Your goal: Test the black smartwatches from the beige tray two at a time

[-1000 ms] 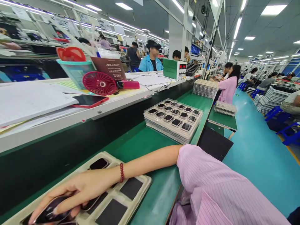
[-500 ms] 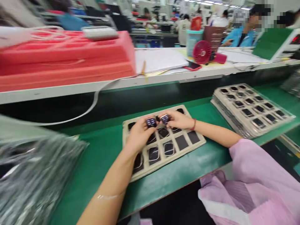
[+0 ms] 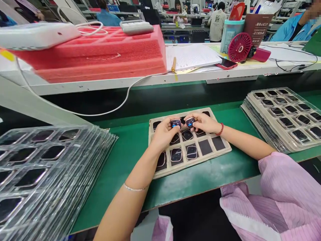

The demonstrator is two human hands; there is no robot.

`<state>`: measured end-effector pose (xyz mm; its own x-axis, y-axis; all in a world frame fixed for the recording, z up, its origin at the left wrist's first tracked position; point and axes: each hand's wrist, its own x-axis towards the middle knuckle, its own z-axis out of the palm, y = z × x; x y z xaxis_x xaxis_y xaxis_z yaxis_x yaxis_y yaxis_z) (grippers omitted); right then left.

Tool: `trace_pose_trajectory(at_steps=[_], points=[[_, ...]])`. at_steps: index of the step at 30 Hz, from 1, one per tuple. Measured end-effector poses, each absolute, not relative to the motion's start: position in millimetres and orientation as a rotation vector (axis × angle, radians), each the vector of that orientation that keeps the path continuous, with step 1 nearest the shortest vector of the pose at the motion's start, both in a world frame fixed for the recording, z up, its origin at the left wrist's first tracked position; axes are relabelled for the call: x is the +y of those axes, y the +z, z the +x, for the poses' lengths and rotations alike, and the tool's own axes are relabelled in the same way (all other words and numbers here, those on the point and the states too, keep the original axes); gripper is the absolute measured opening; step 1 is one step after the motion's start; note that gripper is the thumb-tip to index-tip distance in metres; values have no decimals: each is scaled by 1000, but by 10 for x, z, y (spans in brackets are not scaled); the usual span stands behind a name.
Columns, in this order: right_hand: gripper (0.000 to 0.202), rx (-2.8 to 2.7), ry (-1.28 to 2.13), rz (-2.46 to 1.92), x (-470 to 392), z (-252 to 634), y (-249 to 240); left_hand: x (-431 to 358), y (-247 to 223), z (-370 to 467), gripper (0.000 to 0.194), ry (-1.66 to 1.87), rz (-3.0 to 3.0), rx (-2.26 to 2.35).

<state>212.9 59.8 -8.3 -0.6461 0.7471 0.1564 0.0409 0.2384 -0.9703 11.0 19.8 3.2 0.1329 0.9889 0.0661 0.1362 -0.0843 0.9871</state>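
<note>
My left hand (image 3: pixel 164 133) is closed on a smartwatch (image 3: pixel 175 124) without a strap, its screen lit. Between the fingers of my right hand (image 3: pixel 204 123) is a second strapless smartwatch (image 3: pixel 190 122), also lit. Both are held side by side above a beige compartment tray (image 3: pixel 185 164) on the green bench. In the tray's pockets lie several dark-screened watches, among them a front-row watch (image 3: pixel 176 154) and its neighbour (image 3: pixel 192 152). Two pockets at the front right, one being a dark pocket (image 3: pixel 205 147), hold no watch. My hands hide part of the back rows.
At left stands a tall stack of clear plastic trays (image 3: pixel 75 174) with watches; another tray stack (image 3: pixel 278 117) is at right. Above, a white shelf (image 3: pixel 120 82) carries pink foam (image 3: pixel 105 63), papers (image 3: pixel 193 55), a phone (image 3: pixel 227 63) and a small fan (image 3: pixel 240 47). A white cable (image 3: pixel 126 97) hangs down.
The view has shifted left and sharpened, so the bench things appear farther right. Both hands keep their watches over the tray; the screens now show a different picture with blue on it.
</note>
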Motion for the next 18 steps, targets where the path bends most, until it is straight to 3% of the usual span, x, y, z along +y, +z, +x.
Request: trace_pose_trajectory(at_steps=[4,9,14,18], points=[[45,-1878,1514,-712,609,2128,-103,181,43,108,34,1100,1444,1196],[55,-1806,1546,-694,631,2094,-142,185,42,93,61,1080,1438,1180],[25,-1748,1609,-858,611,2070,-45,162,83,33,50,1020,1449,1314],[24,-1687,1675,-814,657,2105,31,295,-35,-43,53,998,1446,1457]])
